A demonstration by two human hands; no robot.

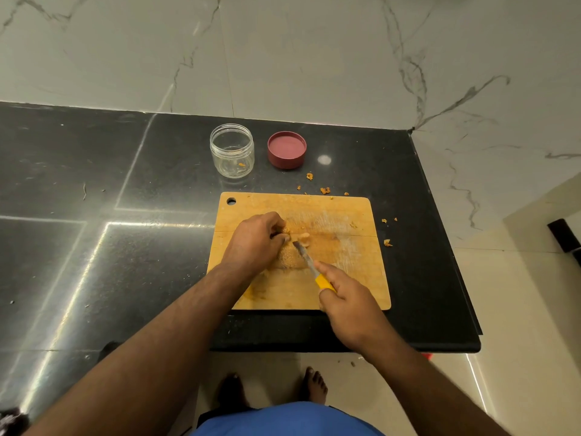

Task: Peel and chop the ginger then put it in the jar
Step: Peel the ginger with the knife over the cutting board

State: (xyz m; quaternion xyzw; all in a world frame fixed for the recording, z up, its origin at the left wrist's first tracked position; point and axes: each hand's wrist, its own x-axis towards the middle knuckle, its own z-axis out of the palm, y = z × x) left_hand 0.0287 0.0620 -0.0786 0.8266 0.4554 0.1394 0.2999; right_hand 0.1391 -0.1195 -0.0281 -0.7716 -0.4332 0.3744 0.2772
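Wooden board [361, 278] is sitting near counter's [440, 278] right edge; left hand [256, 239] is pinching ginger [303, 237] mid-board, right hand [345, 302] is gripping knife [309, 262] w/ blade at it; jar [232, 150] & lid [286, 149] are standing beyond far edge.

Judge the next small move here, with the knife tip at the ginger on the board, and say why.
Probably press the knife down through the ginger. The right hand grips its yellow handle, the blade tip meets the piece, and the left hand steadies it on the cutting board. The jar stands open, nearly empty.
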